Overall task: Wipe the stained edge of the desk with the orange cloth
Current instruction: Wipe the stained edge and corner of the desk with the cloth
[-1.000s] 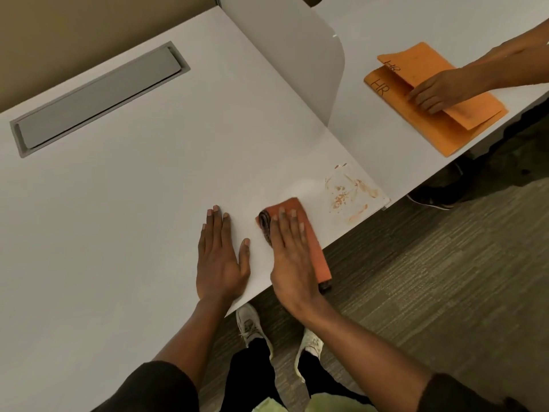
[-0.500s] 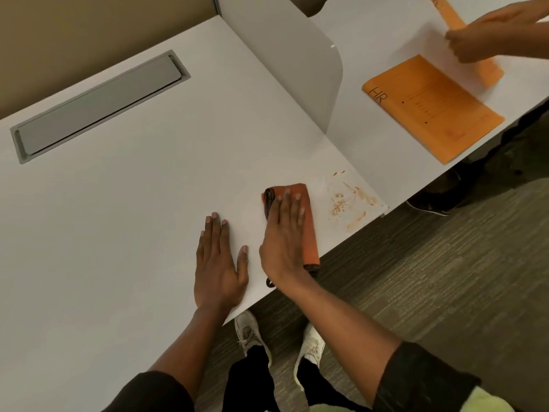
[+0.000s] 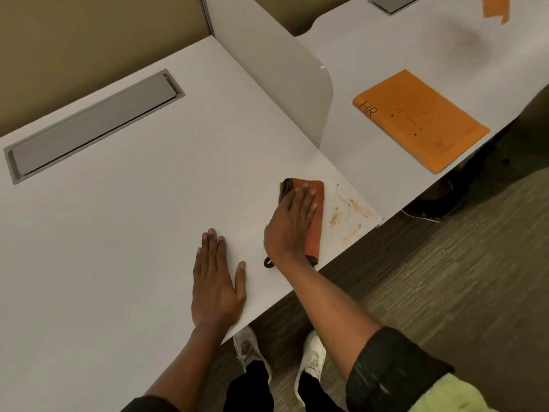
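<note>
A folded orange cloth (image 3: 315,221) with dark trim lies on the white desk (image 3: 133,218) close to its front edge. My right hand (image 3: 289,224) presses flat on top of the cloth, fingers together and pointing away from me. Orange-brown smears, the stain (image 3: 349,214), mark the desk corner just right of the cloth, untouched by it. My left hand (image 3: 217,281) rests flat on the desk to the left of the cloth, palm down, fingers spread, holding nothing.
A white divider panel (image 3: 285,81) rises between this desk and the neighbouring one. An orange envelope marked HR (image 3: 421,120) lies on the neighbouring desk. A grey cable hatch (image 3: 92,126) sits at the back left. Carpet floor and my white shoes (image 3: 309,361) are below the edge.
My right hand has slid the cloth away from me and to the right, toward the stain. The other person's hands have left the orange envelope and gone out of view. My left hand stays put.
</note>
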{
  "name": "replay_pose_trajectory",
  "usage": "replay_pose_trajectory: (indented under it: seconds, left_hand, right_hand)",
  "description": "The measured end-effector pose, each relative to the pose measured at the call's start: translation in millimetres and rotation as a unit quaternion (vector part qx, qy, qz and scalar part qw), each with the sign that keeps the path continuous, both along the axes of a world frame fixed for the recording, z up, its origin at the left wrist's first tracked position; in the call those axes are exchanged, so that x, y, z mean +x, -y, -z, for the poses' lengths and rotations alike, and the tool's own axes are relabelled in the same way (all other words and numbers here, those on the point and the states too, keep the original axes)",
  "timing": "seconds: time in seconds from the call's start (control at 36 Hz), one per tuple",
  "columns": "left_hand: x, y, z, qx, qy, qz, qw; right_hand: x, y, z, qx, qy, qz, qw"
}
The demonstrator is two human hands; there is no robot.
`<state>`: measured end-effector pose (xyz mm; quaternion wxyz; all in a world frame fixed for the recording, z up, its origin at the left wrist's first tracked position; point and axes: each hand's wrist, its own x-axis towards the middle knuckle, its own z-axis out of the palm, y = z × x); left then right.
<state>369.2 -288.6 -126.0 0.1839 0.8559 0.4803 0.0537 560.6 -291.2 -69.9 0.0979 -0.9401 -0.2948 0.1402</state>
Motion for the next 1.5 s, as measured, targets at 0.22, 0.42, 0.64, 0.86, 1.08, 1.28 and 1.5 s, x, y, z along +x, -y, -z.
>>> replay_pose_trajectory:
  seconds: [0.22,0.42,0.64,0.86,1.08,1.28,1.5]
  left_hand:
    - [1.0,-0.1,-7.0,-0.010,-0.010,0.008,1.000]
    - [2.1,0.7,-9.3,-0.012,-0.007,0.004,1.000]
    - [2.3,0.9,-8.7,-0.008,-0.012,0.004,1.000]
    - [2.4,1.3,-7.1,-0.004,-0.002,0.000,1.000]
    - [2.0,1.9,-5.6,0.003,-0.004,-0.002,1.000]
    - [1.2,1.8,-4.1,0.008,0.000,-0.001,1.000]
    - [2.0,1.3,-4.7,0.006,-0.001,-0.004,1.000]
  right_hand:
    - [76.0,-25.8,-16.9,-0.004,-0.011,0.048,0.999]
    - [72.5,4.4,-5.9,-0.019,-0.038,0.114,0.993]
    - [62.5,-16.8,-14.9,-0.023,-0.093,0.126,0.987]
    - [105.6,-4.4,-16.5,-0.014,-0.092,0.129,0.987]
    - [-8.8,25.6,-8.3,0.018,-0.049,-0.082,0.995]
    - [-3.7,71.8,-7.0,-0.010,-0.012,-0.127,0.992]
    - [25.3,23.5,-11.5,-0.040,0.000,-0.044,0.998]
